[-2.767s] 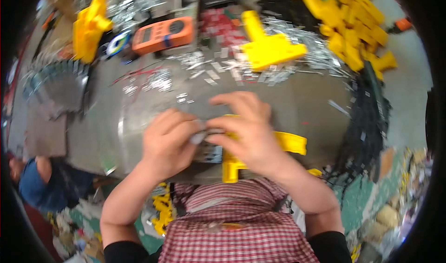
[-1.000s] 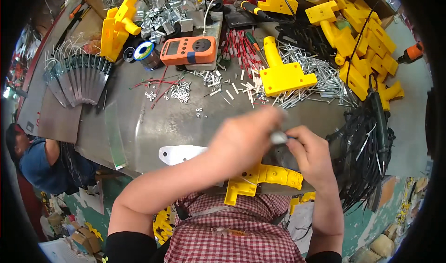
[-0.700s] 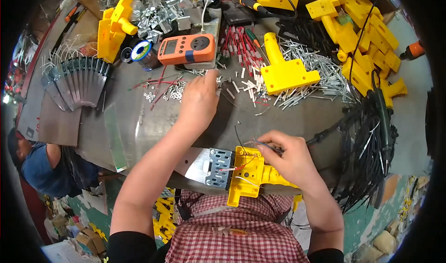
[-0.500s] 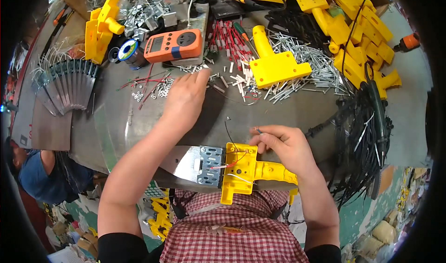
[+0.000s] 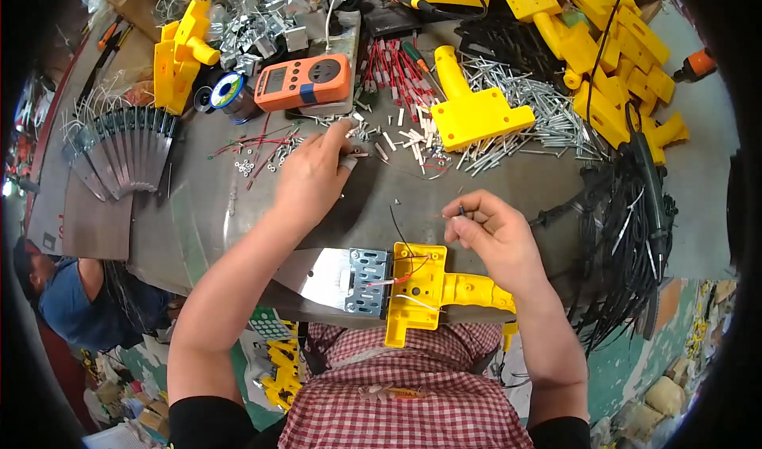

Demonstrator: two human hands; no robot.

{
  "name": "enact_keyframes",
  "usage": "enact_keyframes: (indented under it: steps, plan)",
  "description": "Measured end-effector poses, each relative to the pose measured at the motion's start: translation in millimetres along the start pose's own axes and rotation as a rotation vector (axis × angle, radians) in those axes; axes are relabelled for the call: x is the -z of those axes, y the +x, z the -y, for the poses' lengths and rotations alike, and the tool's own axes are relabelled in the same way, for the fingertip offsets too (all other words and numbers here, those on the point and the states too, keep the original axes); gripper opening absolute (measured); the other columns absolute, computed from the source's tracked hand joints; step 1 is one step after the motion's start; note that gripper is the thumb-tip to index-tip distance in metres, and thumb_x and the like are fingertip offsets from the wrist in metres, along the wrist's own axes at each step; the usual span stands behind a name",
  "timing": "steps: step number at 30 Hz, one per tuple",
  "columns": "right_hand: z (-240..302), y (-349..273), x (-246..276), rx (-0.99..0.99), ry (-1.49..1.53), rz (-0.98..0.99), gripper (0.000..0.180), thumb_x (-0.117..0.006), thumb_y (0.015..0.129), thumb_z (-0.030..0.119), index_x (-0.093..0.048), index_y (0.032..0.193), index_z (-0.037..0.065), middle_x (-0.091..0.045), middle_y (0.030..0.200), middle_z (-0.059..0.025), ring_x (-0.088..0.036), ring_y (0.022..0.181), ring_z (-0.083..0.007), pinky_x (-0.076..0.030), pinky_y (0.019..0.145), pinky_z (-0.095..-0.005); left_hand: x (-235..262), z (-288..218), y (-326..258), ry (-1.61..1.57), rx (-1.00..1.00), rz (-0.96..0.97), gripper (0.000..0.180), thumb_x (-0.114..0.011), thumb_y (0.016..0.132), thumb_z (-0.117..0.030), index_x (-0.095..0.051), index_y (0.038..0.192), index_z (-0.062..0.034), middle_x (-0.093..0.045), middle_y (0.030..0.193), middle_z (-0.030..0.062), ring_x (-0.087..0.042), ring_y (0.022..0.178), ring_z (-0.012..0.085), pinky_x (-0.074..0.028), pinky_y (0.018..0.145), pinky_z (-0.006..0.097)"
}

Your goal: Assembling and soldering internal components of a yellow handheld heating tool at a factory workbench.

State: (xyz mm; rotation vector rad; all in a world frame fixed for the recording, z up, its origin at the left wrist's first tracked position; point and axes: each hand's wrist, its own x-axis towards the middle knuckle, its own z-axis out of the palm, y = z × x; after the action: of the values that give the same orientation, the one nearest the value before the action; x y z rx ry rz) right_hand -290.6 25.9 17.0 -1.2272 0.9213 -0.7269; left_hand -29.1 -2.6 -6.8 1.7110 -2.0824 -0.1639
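Right hand [image 5: 496,233] pinches a thin dark piece [image 5: 463,210], thumb against fingers. Left hand [image 5: 312,173] curls at the small parts [image 5: 364,130]; can't tell if it grips any. Yellow shell [image 5: 429,276] lies open on the bench [image 5: 524,185], nearer the body, slotted plate [image 5: 367,268] at its left edge. Probably best: lift single parts by fingertip, avoid snagging the wires [image 5: 394,223].

Beyond the left hand [image 5: 314,168] sits the multimeter [image 5: 295,85], a spool [image 5: 235,98] left of it; nuts [image 5: 245,167] lie just left of that hand, blades [image 5: 125,149] farther left. On the near side of the right hand [image 5: 494,231] — and mostly left of it — lies a housing [image 5: 414,296], a plate [image 5: 368,298] at its left. Beyond the right hand, another housing [image 5: 482,122] lies beside screws [image 5: 548,111]; cables [image 5: 617,238] lie right of that hand.
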Motion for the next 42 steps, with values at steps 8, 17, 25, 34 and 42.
enact_keyframes:
  steps: [8, 17, 25, 34, 42]
  plan:
    - [5.3, -1.3, -3.4, -0.072, -0.164, -0.033, 0.015, -0.061, 0.088, 0.008, -0.064, 0.100, -0.001, -0.065, 0.079, -0.0024, -0.058, 0.074, -0.0058, -0.048, 0.070, -0.0226, -7.1, 5.0, 4.4, 0.175, -0.320, -0.048, 0.038, -0.061, 0.071, 0.002, -0.055, 0.107, -0.0070, -0.065, 0.090, 0.0086, -0.061, 0.089, 0.0264, -0.050, 0.074, 0.036]
    - [19.2, -10.9, -20.5, 0.162, -0.207, -0.215, 0.010, -0.068, 0.082, 0.005, -0.063, 0.089, 0.000, -0.064, 0.073, 0.0002, -0.054, 0.066, 0.0000, -0.044, 0.059, -0.0180, 38.5, -74.4, -27.0, -0.841, 0.057, 0.137, 0.039, -0.056, 0.080, 0.008, -0.045, 0.116, -0.0018, -0.059, 0.094, 0.0062, -0.058, 0.091, 0.0135, -0.047, 0.084, 0.030]
    - [21.9, -17.5, -27.5, 0.224, -0.061, -0.256, 0.010, -0.068, 0.081, 0.004, -0.063, 0.088, 0.001, -0.063, 0.073, 0.0007, -0.053, 0.065, 0.0004, -0.044, 0.057, -0.0172, 43.6, -88.8, -30.8, -1.132, 0.213, 0.231, 0.041, -0.057, 0.081, 0.005, -0.039, 0.117, -0.0030, -0.058, 0.097, 0.0071, -0.056, 0.091, 0.0128, -0.045, 0.085, 0.029]
    - [18.2, -20.6, -25.4, 0.277, -0.301, -0.259, 0.020, -0.071, 0.080, 0.009, -0.061, 0.095, 0.002, -0.066, 0.073, -0.0075, -0.062, 0.064, -0.0084, -0.049, 0.060, -0.0247, 37.6, -99.3, -39.0, -0.778, -0.044, 0.071, 0.047, -0.058, 0.080, 0.011, -0.041, 0.122, -0.0013, -0.060, 0.098, 0.0092, -0.059, 0.095, 0.0156, -0.046, 0.087, 0.031]
    - [31.0, -24.8, 0.8, 0.204, -0.436, -0.047, 0.046, -0.074, 0.079, 0.017, -0.050, 0.117, 0.008, -0.068, 0.080, -0.0125, -0.069, 0.077, -0.0257, -0.050, 0.067, -0.0303, 39.1, -104.3, -28.8, -0.859, 0.014, 0.237, 0.052, -0.064, 0.080, 0.004, -0.042, 0.127, -0.0045, -0.066, 0.092, 0.0073, -0.064, 0.089, 0.0169, -0.051, 0.078, 0.031]
